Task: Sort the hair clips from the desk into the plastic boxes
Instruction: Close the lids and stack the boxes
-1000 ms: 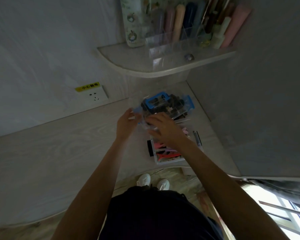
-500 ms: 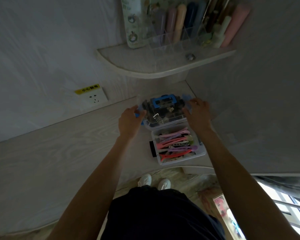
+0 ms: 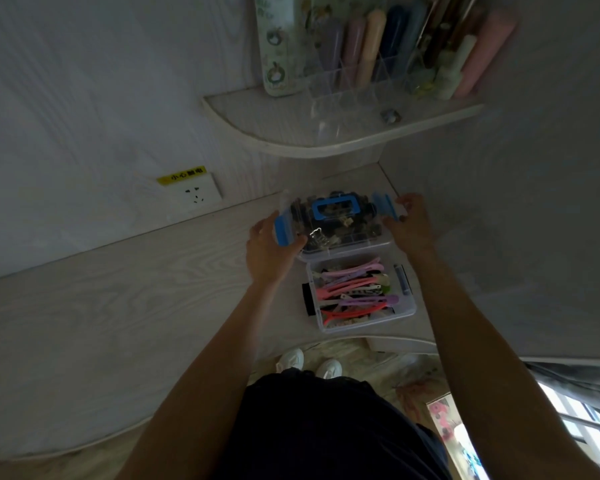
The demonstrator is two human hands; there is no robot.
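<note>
- Since the earlier frame: both blue side latches of the far box have swung outward and up from its ends; the left hand has shifted from the box's corner onto the left latch, the right hand stays at the right end.
- Left hand (image 3: pixel 269 251): grip closed around the left latch (image 3: pixel 284 227), thumb under it, fingers behind.
- Right hand (image 3: pixel 413 225): fingertips pinch the right latch (image 3: pixel 383 206); how firmly cannot be told.
- Far box (image 3: pixel 333 225): clear plastic, blue handle (image 3: pixel 332 208) on its lid, at 12 o'clock from the near box and touching it. Contents dark, with one silver clip showing through the lid.
- Near box (image 3: pixel 361 296): clear, lidless, on the desk (image 3: pixel 118 306) close to its front edge. Holds the long hair clips (image 3: pixel 352 292) in pink, purple and coral, lying side by side.
- Judged step: fastening or unfastening the far box; no loose clips seen on the desk, so sorting looks nearly done.
- Risk: pressing one latch harder than the other could tilt the lid or skid the box into the near box, which sits near the desk edge and could be nudged off.
- Risk: a clip caught under the lid rim would stop it seating.
- Hard to make out: dim light hides the far box's contents; whether the lid is seated cannot be told; a dark item at 9 o'clock of the near box is unidentifiable.
</note>
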